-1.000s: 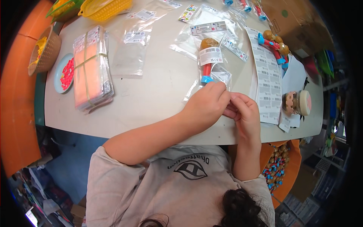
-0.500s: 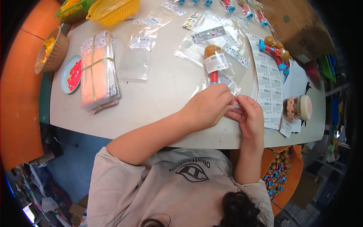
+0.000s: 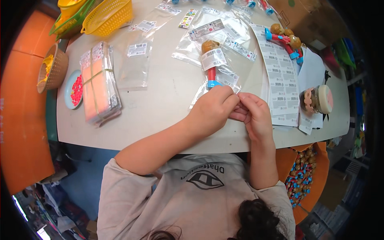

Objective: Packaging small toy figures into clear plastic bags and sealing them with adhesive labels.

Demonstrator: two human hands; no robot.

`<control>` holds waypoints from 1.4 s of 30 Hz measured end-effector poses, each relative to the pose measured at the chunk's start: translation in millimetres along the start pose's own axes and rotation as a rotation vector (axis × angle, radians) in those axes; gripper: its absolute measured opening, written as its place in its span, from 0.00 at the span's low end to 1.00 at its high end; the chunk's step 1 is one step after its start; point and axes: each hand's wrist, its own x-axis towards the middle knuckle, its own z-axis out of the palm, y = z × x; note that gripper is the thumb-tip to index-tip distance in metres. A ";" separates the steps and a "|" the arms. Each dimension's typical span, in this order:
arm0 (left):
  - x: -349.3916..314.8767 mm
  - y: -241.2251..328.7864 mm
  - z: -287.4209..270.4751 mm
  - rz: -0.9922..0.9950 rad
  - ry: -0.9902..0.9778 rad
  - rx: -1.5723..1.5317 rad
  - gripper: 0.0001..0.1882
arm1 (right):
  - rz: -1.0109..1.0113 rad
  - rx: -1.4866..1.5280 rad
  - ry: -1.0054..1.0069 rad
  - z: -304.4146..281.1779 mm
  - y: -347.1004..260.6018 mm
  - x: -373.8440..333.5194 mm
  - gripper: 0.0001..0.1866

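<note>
A small toy with a brown ball top, red handle and blue end lies inside a clear plastic bag. A white printed label covers part of it. My left hand is closed at the bag's near end, its fingertips pinched together. Beside it my right hand pinches the same end with thumb and forefinger. The fingertips almost meet, and the bit of plastic between them is mostly hidden. More flat clear bags with printed header strips lie just beyond the toy.
A banded stack of bags, a blue plate of pink pieces and baskets stand left. To the right are label sheets, more toys, a lidded jar and a carton. An orange bin of toys stands below the table.
My view has shifted slightly, so most things on the table sit further left or higher. Both hands keep pinching the bag's near end; more of the toy's blue end shows.
</note>
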 end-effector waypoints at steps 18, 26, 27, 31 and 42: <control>12.8 4.9 -23.3 -0.121 -0.311 -0.350 0.05 | -0.101 0.069 0.190 -6.6 -4.5 3.3 0.11; 18.4 10.1 -24.0 -0.230 -0.098 -0.225 0.07 | 0.038 0.029 -0.014 0.4 -2.9 -2.3 0.12; 17.0 11.5 -21.8 -0.177 -0.099 -0.136 0.08 | 0.056 0.051 -0.074 -1.0 -2.0 -2.3 0.12; 12.1 12.3 -15.6 -0.157 -0.113 -0.001 0.09 | 0.038 0.056 -0.055 1.1 -0.1 -2.9 0.12; 12.1 8.9 -15.3 -0.100 -0.146 -0.131 0.09 | -0.033 0.063 0.082 -0.9 1.9 1.3 0.12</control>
